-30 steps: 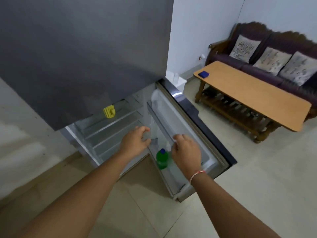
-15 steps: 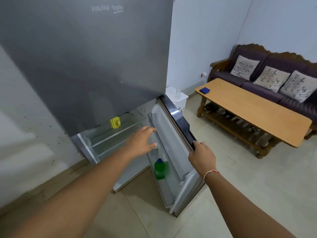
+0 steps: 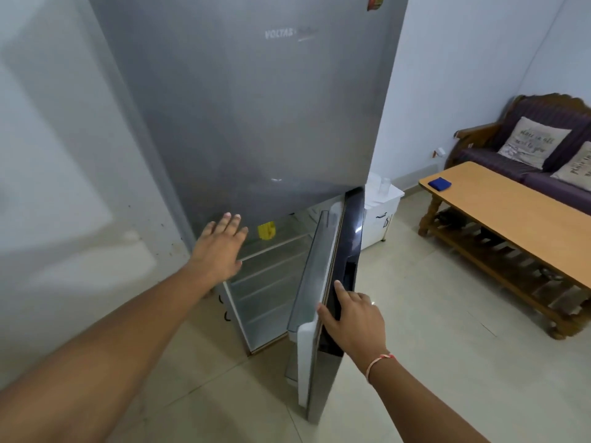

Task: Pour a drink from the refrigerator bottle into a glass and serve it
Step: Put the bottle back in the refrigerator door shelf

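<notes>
A tall grey refrigerator (image 3: 256,107) stands in front of me with its lower door (image 3: 332,282) half open. My right hand (image 3: 351,318) rests on the outer dark face of that door near its edge, fingers straight. My left hand (image 3: 220,247) is flat and open at the left edge of the lower compartment, holding nothing. White wire shelves (image 3: 271,270) show inside, with a small yellow item (image 3: 266,231) on the top one. The green bottle is hidden behind the door. A clear glass (image 3: 385,184) stands on a white cabinet (image 3: 380,215) right of the fridge.
A long wooden coffee table (image 3: 511,225) with a blue item (image 3: 439,183) stands to the right. Behind it is a dark sofa (image 3: 499,155) with cushions. A white wall is on the left. Pale tiled floor (image 3: 431,362) lies between me and the table.
The lower door has swung towards shut, hiding the green bottle. My right hand moved from the door's top edge to its outer face. My left hand drew back to the left. The view rose.
</notes>
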